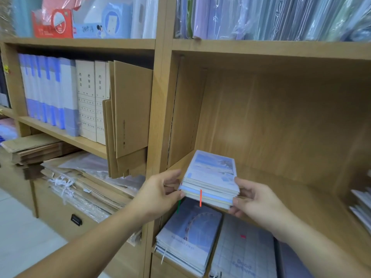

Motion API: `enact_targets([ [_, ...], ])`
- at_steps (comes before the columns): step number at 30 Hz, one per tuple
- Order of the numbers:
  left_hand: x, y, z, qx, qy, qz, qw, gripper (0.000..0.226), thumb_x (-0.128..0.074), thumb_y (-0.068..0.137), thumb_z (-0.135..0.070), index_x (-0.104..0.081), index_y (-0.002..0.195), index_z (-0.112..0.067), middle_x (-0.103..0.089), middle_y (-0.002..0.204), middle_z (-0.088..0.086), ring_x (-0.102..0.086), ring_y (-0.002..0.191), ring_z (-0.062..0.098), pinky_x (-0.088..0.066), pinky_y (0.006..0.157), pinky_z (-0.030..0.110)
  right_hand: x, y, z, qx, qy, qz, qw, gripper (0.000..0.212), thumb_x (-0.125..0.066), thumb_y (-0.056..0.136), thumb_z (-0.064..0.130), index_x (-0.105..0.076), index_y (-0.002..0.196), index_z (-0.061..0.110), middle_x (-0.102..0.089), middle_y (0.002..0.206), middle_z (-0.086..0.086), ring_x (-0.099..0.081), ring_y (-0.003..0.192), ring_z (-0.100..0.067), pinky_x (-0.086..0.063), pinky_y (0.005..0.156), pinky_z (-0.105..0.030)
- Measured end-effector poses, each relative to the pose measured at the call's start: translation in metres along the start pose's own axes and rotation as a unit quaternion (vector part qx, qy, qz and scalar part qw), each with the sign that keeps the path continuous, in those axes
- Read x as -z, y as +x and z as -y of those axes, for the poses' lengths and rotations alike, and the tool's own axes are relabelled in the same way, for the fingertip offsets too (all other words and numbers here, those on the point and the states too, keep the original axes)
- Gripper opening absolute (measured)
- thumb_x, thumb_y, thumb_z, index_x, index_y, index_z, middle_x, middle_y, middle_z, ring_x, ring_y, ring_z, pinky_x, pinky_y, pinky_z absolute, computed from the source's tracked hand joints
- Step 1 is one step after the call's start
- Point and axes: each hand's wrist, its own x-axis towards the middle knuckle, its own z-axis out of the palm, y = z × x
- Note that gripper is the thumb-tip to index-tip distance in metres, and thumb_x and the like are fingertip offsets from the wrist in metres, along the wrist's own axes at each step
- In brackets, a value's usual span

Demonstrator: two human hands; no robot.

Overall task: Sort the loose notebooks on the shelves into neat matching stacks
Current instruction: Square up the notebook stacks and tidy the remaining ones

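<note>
Bare left hand [160, 191] and right hand [253, 199] grip opposite sides of small pale-blue paper notebook stack [210, 177] at light wooden shelf [285, 189] front edge.

This looks like a stationery shop or its stockroom. Wooden shelving [162, 97] is divided into bays, and each bay holds many copies of one product. There is a row of identical blue-and-white file boxes [46, 93], then beige archive boxes [90, 101] printed with label grids, and flat-packed cardboard folders [130, 109]. Above stand plastic-sleeved coloured folders [261, 17] and retail cartons [53, 24]. Lower down lie stacked paper bags [80, 185] with cord handles, and plastic-wrapped notebooks [188, 237] sit in piles.
</note>
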Motion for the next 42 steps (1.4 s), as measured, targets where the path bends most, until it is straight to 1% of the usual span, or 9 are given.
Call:
enact_targets([
  [5, -0.002, -0.001, -0.002, 0.007, -0.028, -0.005, 1.0, 0.063, -0.079, 0.086, -0.005, -0.056, 0.143, -0.021, -0.072, 0.121, -0.014, -0.066, 0.112, -0.004, -0.052, 0.101, 0.02, 0.003, -0.003, -0.003, 0.017, -0.062, 0.02, 0.998, 0.049, -0.074, 0.079, -0.006, -0.068, 0.093, 0.04, -0.076, 0.098, -0.005, -0.056, 0.066, -0.022, -0.042, 0.069, -0.034],
  [7, -0.007, -0.004, -0.004, -0.003, -0.038, -0.011, 0.999, 0.058, -0.076, 0.088, 0.0, -0.062, 0.136, -0.028, -0.075, 0.114, -0.019, -0.067, 0.11, -0.004, -0.052, 0.103, 0.025, -0.002, -0.002, -0.009, 0.029, -0.056, -0.003, 0.998, 0.049, -0.077, 0.081, 0.0, -0.065, 0.087, 0.047, -0.076, 0.095, 0.021, -0.055, 0.064, -0.017, -0.041, 0.067, -0.03],
  [11, -0.009, -0.004, -0.003, 0.001, -0.064, -0.02, 0.998, 0.055, -0.074, 0.087, 0.006, -0.067, 0.131, -0.026, -0.077, 0.108, -0.017, -0.07, 0.108, 0.0, -0.054, 0.103, 0.03, -0.014, 0.001, -0.016, 0.023, -0.015, -0.055, 0.998, 0.051, -0.081, 0.08, 0.006, -0.067, 0.126, 0.026, -0.073, 0.117, 0.014, -0.075, 0.076, -0.01, -0.059, 0.086, -0.036],
  [14, -0.003, -0.002, -0.005, -0.007, -0.069, 0.007, 0.998, 0.054, -0.076, 0.085, 0.005, -0.068, 0.128, -0.026, -0.077, 0.108, -0.015, -0.07, 0.108, 0.002, -0.054, 0.102, 0.029, -0.016, 0.002, -0.02, 0.014, -0.004, -0.086, 0.996, 0.059, -0.082, 0.08, 0.003, -0.063, 0.134, 0.014, -0.072, 0.117, 0.008, -0.076, 0.079, -0.014, -0.06, 0.082, -0.035],
  [20, 0.0, 0.001, -0.011, -0.001, -0.087, 0.012, 0.996, 0.045, -0.079, 0.083, 0.004, -0.073, 0.12, -0.022, -0.079, 0.103, -0.008, -0.074, 0.101, 0.008, -0.058, 0.095, 0.031, -0.018, 0.002, -0.022, 0.019, 0.036, -0.123, 0.992, 0.052, -0.082, 0.077, -0.006, -0.068, 0.125, 0.005, -0.073, 0.11, 0.005, -0.073, 0.1, -0.021, -0.061, 0.071, -0.026],
  [26, -0.005, -0.006, -0.013, -0.014, -0.016, -0.031, 0.999, 0.044, -0.078, 0.086, -0.004, -0.074, 0.121, -0.029, -0.077, 0.096, -0.02, -0.072, 0.095, -0.005, -0.056, 0.092, 0.018, -0.016, -0.003, -0.021, 0.027, -0.048, -0.136, 0.989, 0.05, -0.09, 0.073, 0.014, -0.073, 0.12, 0.02, -0.075, 0.109, 0.012, -0.073, 0.096, -0.006, -0.057, 0.096, -0.036],
  [32, -0.001, 0.0, -0.006, 0.026, 0.016, -0.017, 0.999, 0.053, -0.088, 0.078, -0.017, -0.069, 0.127, -0.024, -0.078, 0.096, -0.009, -0.073, 0.089, 0.001, -0.06, 0.09, 0.03, -0.019, -0.02, -0.002, 0.045, -0.168, -0.128, 0.976, 0.066, -0.094, 0.067, 0.034, -0.063, 0.125, 0.038, -0.071, 0.094, 0.016, -0.064, 0.092, 0.0, -0.043, 0.07, -0.006],
  [38, -0.008, 0.003, -0.009, 0.006, 0.06, -0.009, 0.998, 0.058, -0.078, 0.082, -0.001, -0.067, 0.129, -0.034, -0.077, 0.086, -0.012, -0.071, 0.083, -0.004, -0.059, 0.09, 0.027, -0.023, -0.01, -0.007, 0.019, -0.216, -0.134, 0.967, 0.078, -0.089, 0.066, 0.037, -0.052, 0.135, 0.042, -0.067, 0.099, 0.006, -0.059, 0.105, -0.016, -0.048, 0.083, -0.03],
  [42, -0.004, 0.008, -0.008, -0.001, 0.086, -0.002, 0.996, 0.042, -0.075, 0.083, -0.001, -0.074, 0.104, -0.037, -0.077, 0.089, -0.018, -0.072, 0.085, -0.001, -0.06, 0.088, 0.033, -0.026, -0.001, -0.002, 0.022, -0.214, -0.14, 0.967, 0.074, -0.092, 0.065, 0.03, -0.06, 0.131, 0.035, -0.067, 0.102, 0.003, -0.062, 0.089, -0.01, -0.041, 0.066, -0.011],
])
